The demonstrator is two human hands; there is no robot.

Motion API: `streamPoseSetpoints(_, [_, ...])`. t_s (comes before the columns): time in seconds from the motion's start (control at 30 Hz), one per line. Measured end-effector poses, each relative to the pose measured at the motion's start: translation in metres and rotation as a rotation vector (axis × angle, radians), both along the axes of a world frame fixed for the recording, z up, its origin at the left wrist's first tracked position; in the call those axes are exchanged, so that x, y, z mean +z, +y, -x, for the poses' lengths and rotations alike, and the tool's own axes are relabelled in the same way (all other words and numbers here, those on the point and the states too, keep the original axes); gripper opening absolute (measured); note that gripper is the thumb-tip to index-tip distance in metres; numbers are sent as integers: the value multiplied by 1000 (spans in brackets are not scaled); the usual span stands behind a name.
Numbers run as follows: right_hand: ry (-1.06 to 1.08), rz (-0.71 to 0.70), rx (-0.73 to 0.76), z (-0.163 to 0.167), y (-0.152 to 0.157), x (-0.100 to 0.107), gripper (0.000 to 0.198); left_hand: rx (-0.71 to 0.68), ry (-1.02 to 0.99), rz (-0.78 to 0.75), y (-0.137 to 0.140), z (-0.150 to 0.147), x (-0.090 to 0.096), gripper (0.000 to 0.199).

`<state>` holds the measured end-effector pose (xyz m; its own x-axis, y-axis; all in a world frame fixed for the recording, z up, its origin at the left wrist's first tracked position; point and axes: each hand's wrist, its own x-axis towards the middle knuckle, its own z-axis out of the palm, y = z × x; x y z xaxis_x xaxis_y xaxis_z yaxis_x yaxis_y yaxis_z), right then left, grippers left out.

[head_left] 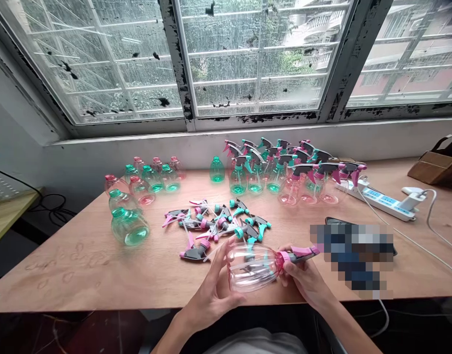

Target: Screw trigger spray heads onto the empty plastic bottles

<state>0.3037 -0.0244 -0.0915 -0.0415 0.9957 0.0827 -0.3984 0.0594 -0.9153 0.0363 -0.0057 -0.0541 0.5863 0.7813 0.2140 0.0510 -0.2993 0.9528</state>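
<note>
A clear pink spray bottle lies sideways between my hands, above the table's front edge. My left hand cups its base end, thumb below and fingers above. At the neck, my right hand grips the pink collar of the grey-and-pink trigger sprayer. The sprayer sits on the bottle's mouth; how tightly it is screwed cannot be seen. Just beyond lies a loose pile of trigger sprayers, pink-and-grey and teal-and-grey, with thin tubes.
Open green and pink bottles stand at the left, with one green bottle at the back. Bottles fitted with sprayers crowd the back right. Further right are a power strip, a cable, a partly blurred phone and a brown bag.
</note>
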Motion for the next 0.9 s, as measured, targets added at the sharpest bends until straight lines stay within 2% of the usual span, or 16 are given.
streamPoseSetpoints(0.07, [-22,0,7,0,-1,1,34,1,-28,36,-1,-1,0,117])
streamPoseSetpoints(0.1, [-37,4,15,1,-2,1,34,5,-48,55,-2,-2,0,118])
streamPoseSetpoints(0.17, [-70,12,33,2,-3,2,33,14,-92,49,-2,-4,-3,104])
streamPoseSetpoints(0.27, [-114,23,68,2,-4,3,30,53,-116,-120,0,-5,-10,83])
streamPoseSetpoints(0.37, [-137,45,101,2,-4,4,34,91,-91,-284,3,-6,-17,81])
streamPoseSetpoints(0.67, [-180,88,169,-2,-4,11,58,111,-35,-551,0,-6,-25,84])
streamPoseSetpoints(0.8, [-228,47,74,-1,-5,6,56,103,5,-547,1,-7,-21,81])
streamPoseSetpoints(0.9, [-256,7,-55,-4,-3,6,50,63,47,-498,0,-7,-16,99])
